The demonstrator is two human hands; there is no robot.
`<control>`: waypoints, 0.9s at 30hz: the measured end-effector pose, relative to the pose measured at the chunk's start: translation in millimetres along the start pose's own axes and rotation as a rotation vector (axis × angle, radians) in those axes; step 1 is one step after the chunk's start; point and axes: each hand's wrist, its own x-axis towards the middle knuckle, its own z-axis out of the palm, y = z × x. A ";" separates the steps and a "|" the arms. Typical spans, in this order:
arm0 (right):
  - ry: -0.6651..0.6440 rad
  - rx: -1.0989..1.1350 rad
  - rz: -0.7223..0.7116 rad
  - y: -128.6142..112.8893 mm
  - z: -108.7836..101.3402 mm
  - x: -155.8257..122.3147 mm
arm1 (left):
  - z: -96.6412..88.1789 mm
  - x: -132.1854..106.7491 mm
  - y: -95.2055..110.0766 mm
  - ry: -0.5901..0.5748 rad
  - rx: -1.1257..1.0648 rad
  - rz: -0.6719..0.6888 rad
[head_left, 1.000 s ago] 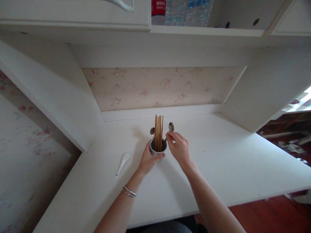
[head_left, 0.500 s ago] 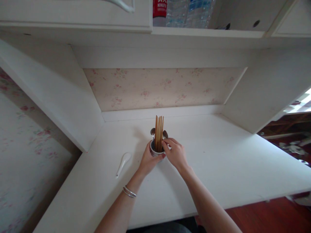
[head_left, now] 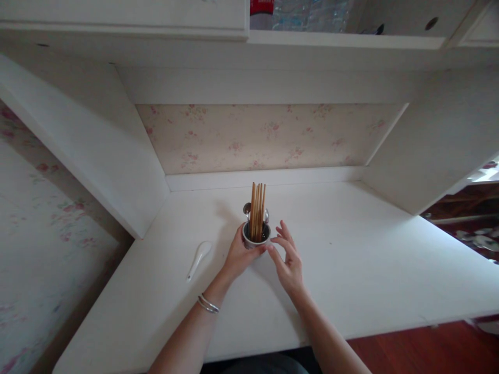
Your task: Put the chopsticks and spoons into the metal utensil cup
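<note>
My left hand [head_left: 240, 254] is wrapped round the side of a small cup [head_left: 256, 244] with a pale rim. Several wooden chopsticks [head_left: 258, 210] stand upright in it. Two metal spoons lean in the cup as well: one spoon [head_left: 247, 209] on the left of the chopsticks, another spoon [head_left: 266, 216] on the right. Beside the cup's right side is my right hand [head_left: 287, 262], its fingers apart and nothing in them; thumb and forefinger come close to the rim. A white soup spoon [head_left: 200, 259] lies on the white tabletop [head_left: 351, 270], left of my left hand.
White side panels [head_left: 89, 135] flank the tabletop, with flowered wallpaper [head_left: 265, 137] at the back. Overhead, a shelf [head_left: 343, 39] holds plastic bottles [head_left: 310, 15]. The front edge drops to a reddish floor [head_left: 424, 345] at the right.
My right hand has let go of the right metal spoon and drawn back, its fingers spreading. That spoon now sits in the cup. My left hand keeps its hold; the view shifts slightly.
</note>
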 end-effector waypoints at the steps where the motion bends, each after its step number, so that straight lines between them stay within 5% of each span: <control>1: 0.035 0.032 0.016 2.3 0.9 -0.9 | -0.8 0.2 -1.0 0.003 0.016 0.011; 4: 0.043 0.105 0.092 11.8 5.3 -0.3 | -2.4 0.8 -4.1 0.009 0.036 0.036; 10: -0.155 0.226 0.258 24.9 10.9 1.2 | -2.5 0.1 -4.8 -0.006 -0.018 0.015; 27: -0.188 0.225 0.240 17.3 10.3 3.3 | -3.5 -4.3 -2.9 0.001 0.065 0.061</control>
